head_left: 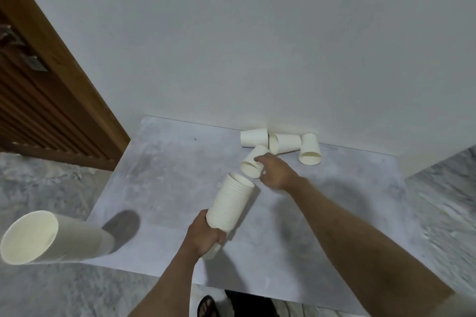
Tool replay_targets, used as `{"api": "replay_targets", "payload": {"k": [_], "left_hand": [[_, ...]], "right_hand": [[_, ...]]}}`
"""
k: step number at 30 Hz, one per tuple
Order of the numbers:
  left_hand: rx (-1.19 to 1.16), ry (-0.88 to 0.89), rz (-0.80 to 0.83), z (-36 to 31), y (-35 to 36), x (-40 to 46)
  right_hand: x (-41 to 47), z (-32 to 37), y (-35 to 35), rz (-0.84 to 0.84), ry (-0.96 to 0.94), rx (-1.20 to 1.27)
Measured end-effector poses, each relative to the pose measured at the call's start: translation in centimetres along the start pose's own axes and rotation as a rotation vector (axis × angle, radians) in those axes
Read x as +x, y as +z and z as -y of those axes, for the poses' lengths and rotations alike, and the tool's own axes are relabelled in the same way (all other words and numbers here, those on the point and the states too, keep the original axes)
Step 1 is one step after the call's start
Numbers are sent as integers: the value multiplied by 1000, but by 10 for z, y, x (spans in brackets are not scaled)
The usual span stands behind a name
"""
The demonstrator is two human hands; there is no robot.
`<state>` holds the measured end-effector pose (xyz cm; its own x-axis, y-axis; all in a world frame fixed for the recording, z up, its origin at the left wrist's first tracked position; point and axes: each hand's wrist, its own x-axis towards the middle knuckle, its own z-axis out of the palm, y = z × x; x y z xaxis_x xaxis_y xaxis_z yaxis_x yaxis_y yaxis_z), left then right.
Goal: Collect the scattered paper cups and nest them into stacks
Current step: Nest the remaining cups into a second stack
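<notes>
My left hand (203,235) grips the lower end of a long nested stack of white paper cups (230,203), tilted with its open end up and away. Just beyond that open end, my right hand (274,171) holds a single white cup (252,162) on its side, its mouth turned toward the stack. Three more loose cups lie against the wall: one on its side (254,137), another on its side (284,143), and one standing mouth down (310,149). A second tall stack (51,237) stands at the near left corner of the grey mat (167,175).
The white wall (231,46) rises right behind the loose cups. A brown wooden door (38,100) stands at the left. Marble floor (445,201) surrounds the mat. A sandalled foot (207,306) shows at the bottom edge.
</notes>
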<state>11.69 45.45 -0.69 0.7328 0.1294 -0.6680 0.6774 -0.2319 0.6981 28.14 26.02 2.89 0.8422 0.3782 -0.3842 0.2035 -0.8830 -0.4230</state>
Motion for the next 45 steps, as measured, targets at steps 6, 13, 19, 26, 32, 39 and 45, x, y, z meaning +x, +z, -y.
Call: {"api": "replay_targets", "payload": {"k": [6,13,19,26,32,39,45], "left_hand": [[-72,-47,-80,-9,-25,20],[-93,-65,-113,-21,-37,36],[-68,-62,-98,-18,-36,32],[-36,-43,-51,-14,-35,23],[23,0,-31,-24,-33,22],[100,39,-12,-30,-34,26],[130,21,-51,-30,-51,32]], "right_hand": [[44,-4,25,43,-200,-406],[66,-5,41,-228,-395,-670],[52,-8,50,-228,-355,-714],[41,25,-6,-312,228,552],[31,44,-48,-237,219,983],[14,44,-11,286,230,815],[50,1,20,-400,317,172]]}}
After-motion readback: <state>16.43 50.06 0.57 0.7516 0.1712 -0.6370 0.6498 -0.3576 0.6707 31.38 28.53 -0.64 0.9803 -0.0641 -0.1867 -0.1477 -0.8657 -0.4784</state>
